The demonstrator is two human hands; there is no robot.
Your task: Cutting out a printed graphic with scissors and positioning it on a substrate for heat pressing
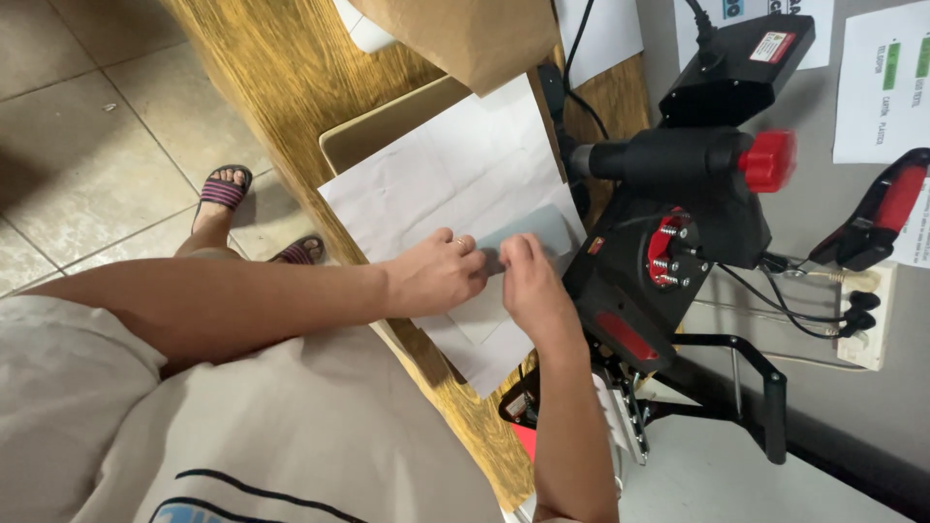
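My left hand (436, 276) and my right hand (531, 291) meet fingertip to fingertip on a pale grey-blue sheet (533, 230). That sheet lies on a creased white paper (455, 165) spread over a flat beige board (387, 121) on the wooden table (291, 68). Both hands press or pinch the near edge of the grey-blue sheet; the fingers hide the exact grip. A ring shows on one left finger. My left forearm reaches in from the left, my right forearm from below.
A black press machine (668, 252) with a red knob (768, 161) and cables stands right beside my right hand. A brown paper bag (475, 34) lies further along the table. Printed sheets hang on the grey wall (823, 203), near a power strip (862, 315). My sandalled feet (225, 189) stand on tiles.
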